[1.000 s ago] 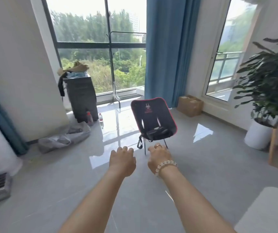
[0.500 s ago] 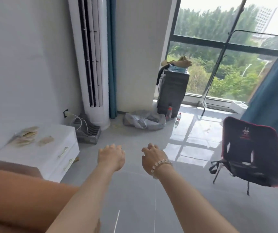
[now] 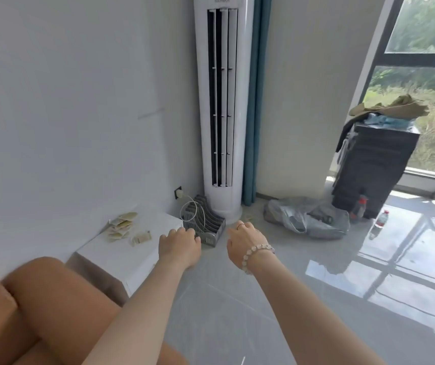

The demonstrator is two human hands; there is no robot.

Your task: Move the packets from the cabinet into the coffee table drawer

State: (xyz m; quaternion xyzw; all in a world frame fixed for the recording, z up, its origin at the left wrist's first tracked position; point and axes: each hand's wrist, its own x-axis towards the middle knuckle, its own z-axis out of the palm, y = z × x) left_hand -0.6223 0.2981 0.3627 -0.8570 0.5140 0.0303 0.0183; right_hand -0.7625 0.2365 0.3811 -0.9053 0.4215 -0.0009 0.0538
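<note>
The view swings left from half a second earlier: the folding chair drops out of sight and the white cabinet (image 3: 121, 259) draws closer beside the tan sofa (image 3: 13, 312). The packets (image 3: 120, 227) lie loose on the cabinet top against the wall, within easy reach. Both arms stretch forward. The left hand (image 3: 179, 245), near the cabinet's far corner, and the right hand (image 3: 245, 243), over the floor, have loosely curled fingers and hold nothing, likely kept free for a first pickup. No packet is touched. The coffee table drawer is not in view.
</note>
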